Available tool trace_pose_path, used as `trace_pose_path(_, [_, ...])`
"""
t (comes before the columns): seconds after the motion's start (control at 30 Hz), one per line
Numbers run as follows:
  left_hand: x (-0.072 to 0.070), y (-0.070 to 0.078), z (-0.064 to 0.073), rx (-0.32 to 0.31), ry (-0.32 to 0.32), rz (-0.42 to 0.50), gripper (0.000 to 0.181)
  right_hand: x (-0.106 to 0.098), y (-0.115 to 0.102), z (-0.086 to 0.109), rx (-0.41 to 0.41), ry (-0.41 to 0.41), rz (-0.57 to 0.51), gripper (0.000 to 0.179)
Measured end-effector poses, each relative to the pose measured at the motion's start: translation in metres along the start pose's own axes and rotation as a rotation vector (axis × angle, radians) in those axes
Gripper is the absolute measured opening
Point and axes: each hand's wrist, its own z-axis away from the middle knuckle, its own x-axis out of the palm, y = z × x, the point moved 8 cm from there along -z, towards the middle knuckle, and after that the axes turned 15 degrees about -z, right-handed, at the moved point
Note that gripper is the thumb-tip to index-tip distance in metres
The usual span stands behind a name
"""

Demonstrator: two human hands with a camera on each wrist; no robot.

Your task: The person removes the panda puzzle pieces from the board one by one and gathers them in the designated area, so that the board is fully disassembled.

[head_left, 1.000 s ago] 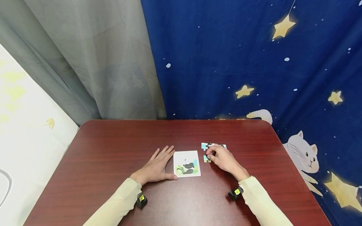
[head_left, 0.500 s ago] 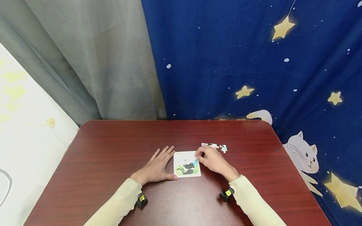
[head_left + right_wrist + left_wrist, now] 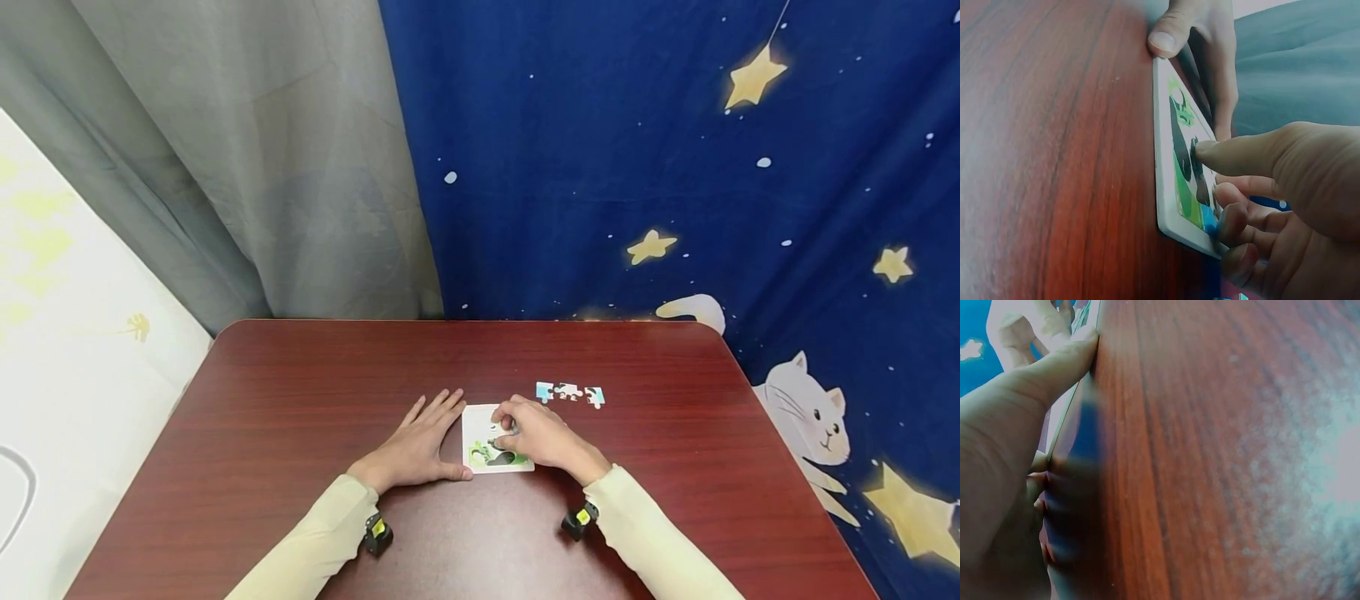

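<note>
A square white puzzle board (image 3: 470, 419), with a green, black and white panda picture in its lower part, lies on the table. My left hand (image 3: 412, 447) lies flat with fingers spread at the board's left side; the thumb touches its near left corner. Over the board's right half, my right hand (image 3: 546, 437) has its thumb and bent fingers close together around a small puzzle piece, almost wholly covered by the hand. In the right wrist view the thumb (image 3: 1241, 153) reaches down to the panda picture, and the other fingers (image 3: 1235, 222) curl by the board's far edge.
Three loose puzzle pieces, a light blue one (image 3: 544, 392), a white one with black (image 3: 568, 391) and a blue and white one (image 3: 594, 396), lie in a row behind the right hand. The reddish-brown table (image 3: 315, 375) ends at blue and grey curtains.
My right hand picked up a green and blue puzzle piece from beside the board, then moved left over the board. The left hand has stayed in place.
</note>
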Motion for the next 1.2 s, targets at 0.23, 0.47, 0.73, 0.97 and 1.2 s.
trace_pose_path(0.23, [-0.0015,0.0013,0.0005,0.001,-0.001,0.001,0.115,0.0013,-0.0019,-0.0025,0.038,-0.018,0.023,0.031])
trace_pose_path(0.47, [-0.0022,0.0011,0.0008,-0.002,0.0,0.0,0.115,0.002,-0.002,-0.0057,0.094,-0.049,0.032,0.034])
trace_pose_path(0.73, [-0.0025,0.0015,0.0011,-0.002,0.002,0.008,0.115,0.0029,0.0002,-0.0074,0.122,-0.056,-0.012,0.036])
trace_pose_path(0.97, [-0.0002,0.0007,0.0005,-0.001,0.008,0.005,0.115,0.0035,0.0013,-0.0061,0.105,-0.042,-0.049,0.036])
trace_pose_path(1.2, [0.0006,0.0,0.0005,0.0,0.008,0.01,0.115,0.0043,0.0011,-0.0057,0.082,-0.036,-0.049,0.036])
